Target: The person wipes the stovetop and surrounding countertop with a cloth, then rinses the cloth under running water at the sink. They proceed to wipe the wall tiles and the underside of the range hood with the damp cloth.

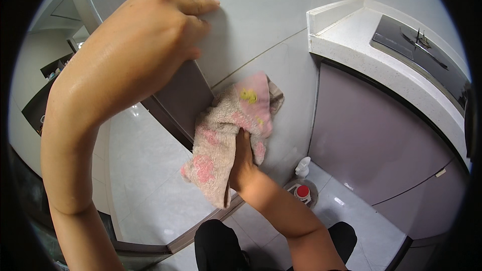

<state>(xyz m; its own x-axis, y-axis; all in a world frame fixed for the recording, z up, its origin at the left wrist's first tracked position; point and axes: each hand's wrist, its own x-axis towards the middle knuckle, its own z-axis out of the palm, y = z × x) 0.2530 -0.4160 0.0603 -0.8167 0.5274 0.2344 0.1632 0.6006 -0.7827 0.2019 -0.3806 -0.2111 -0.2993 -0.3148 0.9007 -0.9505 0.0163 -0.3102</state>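
Note:
My left hand [173,17] is raised at the upper left, its fingers stretched out against the grey tiled wall [266,7] beside the door frame [188,95]. Lower down, my right hand [243,163] is closed on a beige towel [206,165] with pink patches and a yellow print. Folds of the cloth cover most of its fingers. The towel lies bunched against the wall and overlaps the edge of the dark door frame.
To the right stands a white countertop [346,47] with a black cooktop [424,50] above purple-grey cabinets [371,135]. On the floor are a red-capped container [302,192] and a white bottle [303,167]. A doorway with pale floor tiles [145,170] opens at the left.

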